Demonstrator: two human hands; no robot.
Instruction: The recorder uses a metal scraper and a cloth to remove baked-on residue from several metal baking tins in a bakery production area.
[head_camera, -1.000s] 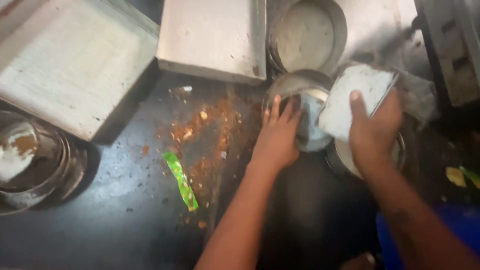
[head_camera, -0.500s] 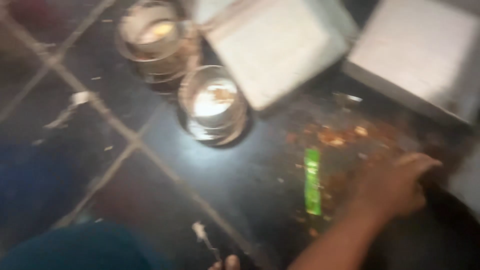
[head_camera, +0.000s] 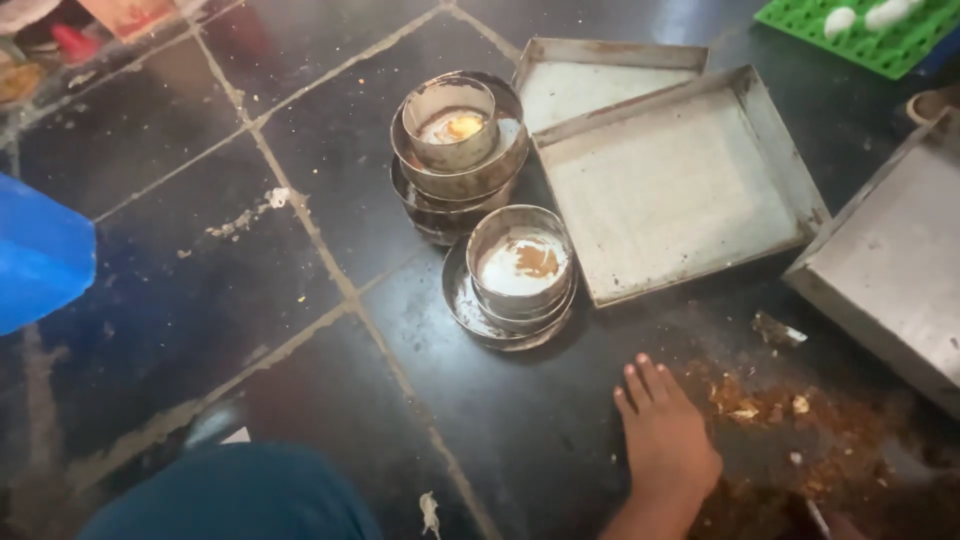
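On the dark tiled floor (head_camera: 250, 330) we saw two square trays (head_camera: 670, 195), then two stacks of round tins (head_camera: 520, 265), then crumbs (head_camera: 790, 410). Our left hand (head_camera: 665, 440) lay flat, fingers together, empty, near the closer stack, beside the crumbs.
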